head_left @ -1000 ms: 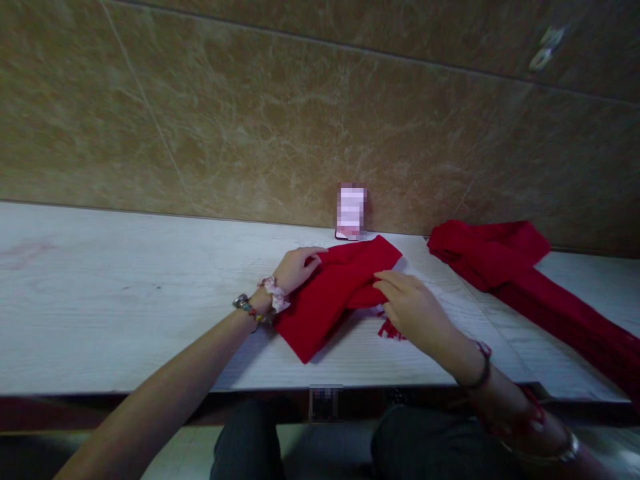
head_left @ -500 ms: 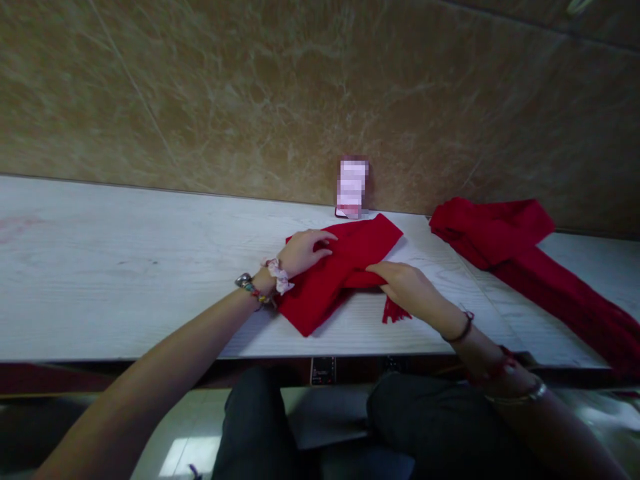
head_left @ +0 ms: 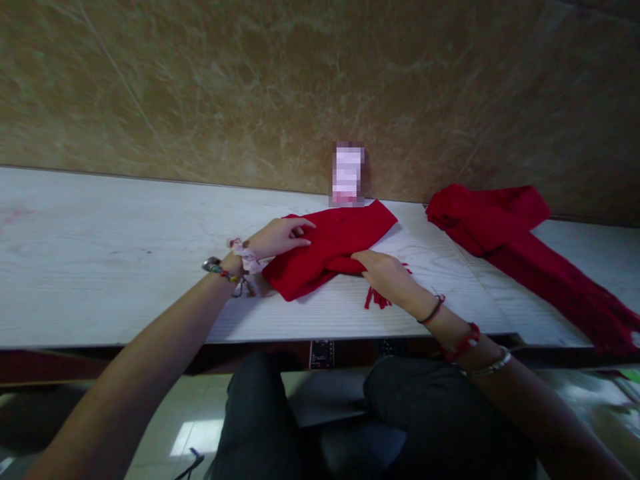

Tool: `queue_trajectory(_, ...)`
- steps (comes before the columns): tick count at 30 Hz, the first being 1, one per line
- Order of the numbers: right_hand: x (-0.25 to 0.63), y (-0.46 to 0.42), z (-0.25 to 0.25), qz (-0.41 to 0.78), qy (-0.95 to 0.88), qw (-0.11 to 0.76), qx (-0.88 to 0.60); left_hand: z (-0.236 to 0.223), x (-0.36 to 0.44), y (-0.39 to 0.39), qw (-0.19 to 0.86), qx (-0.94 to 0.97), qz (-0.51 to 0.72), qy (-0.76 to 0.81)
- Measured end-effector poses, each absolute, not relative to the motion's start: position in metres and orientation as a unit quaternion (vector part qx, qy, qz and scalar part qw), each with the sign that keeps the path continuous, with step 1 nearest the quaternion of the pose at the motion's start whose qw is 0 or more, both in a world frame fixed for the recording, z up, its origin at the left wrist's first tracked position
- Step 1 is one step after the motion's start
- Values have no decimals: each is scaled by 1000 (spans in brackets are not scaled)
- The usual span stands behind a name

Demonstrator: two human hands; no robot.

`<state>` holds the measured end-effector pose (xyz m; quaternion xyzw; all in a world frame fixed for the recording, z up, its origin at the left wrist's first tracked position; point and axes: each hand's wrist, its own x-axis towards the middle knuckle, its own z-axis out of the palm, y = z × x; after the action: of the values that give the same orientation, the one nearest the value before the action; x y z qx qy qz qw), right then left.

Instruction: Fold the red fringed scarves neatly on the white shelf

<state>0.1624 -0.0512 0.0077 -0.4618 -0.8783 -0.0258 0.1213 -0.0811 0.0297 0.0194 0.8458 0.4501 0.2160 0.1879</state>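
A red fringed scarf (head_left: 330, 240) lies folded over itself on the white table (head_left: 125, 260) in front of me. My left hand (head_left: 277, 239) rests on its left part, thumb and index finger apart, the other fingers partly curled. At the scarf's lower right edge, my right hand (head_left: 387, 272) pinches a folded-over layer. Red fringe shows below and beyond the right hand. The right fingertips are partly hidden by the hand itself.
A second red scarf (head_left: 500, 227) lies looped on the right, its fringed end near the front edge. A phone (head_left: 347, 175), its screen blurred out, leans against the brown marble wall (head_left: 225, 100). Another dark device (head_left: 321, 355) with a lit screen sits below the table edge.
My left hand has slid left across the scarf. My right hand has moved slightly left, still holding the layer, and more fringe shows. The view has tilted down a little.
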Motion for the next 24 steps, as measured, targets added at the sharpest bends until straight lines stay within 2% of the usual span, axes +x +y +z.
queue_trajectory(4, 159, -62, 23, -64, -866, 193, -456, 14, -82, 39, 207, 793, 338, 463)
queue_trajectory(6, 155, -71, 27, -76, -881, 196, -424, 13, -80, 39, 202, 784, 354, 468)
queue_trajectory(12, 153, -81, 20, -52, -933, 46, -354, 9, -76, 37, 122, 845, 274, 444)
queue_trajectory(19, 166, -85, 32, -81, -932, 133, -328, 12, -76, 35, 248, 795, 355, 425)
queue_trajectory(24, 150, -91, 27, -18, -958, 122, -258, 7, -72, 35, 257, 753, 393, 461)
